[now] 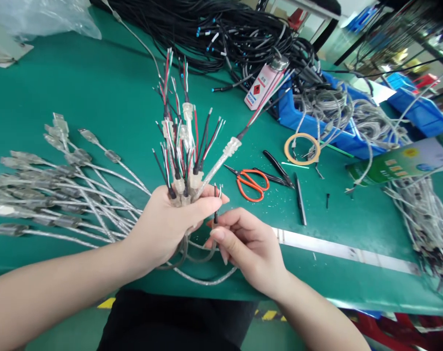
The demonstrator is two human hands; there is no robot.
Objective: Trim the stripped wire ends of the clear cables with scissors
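My left hand (170,224) is closed around a bundle of clear-jacketed cables (182,146), held upright with their stripped red, black, white and green wire ends fanning out above my fist. Just to its right, my right hand (243,243) pinches one more cable end (216,204), a short black stub with bare wires, beside the bundle. The cables' loose lengths loop down under both hands over the green table (97,87).
Many clear USB cables (53,185) lie fanned out at the left. Orange-handled scissors (251,184), black tweezers (279,168), a tape ring (301,148) and a pink bottle (265,82) lie beyond my hands. Blue bins (338,139) hold grey cables; black cables (214,29) pile at the back.
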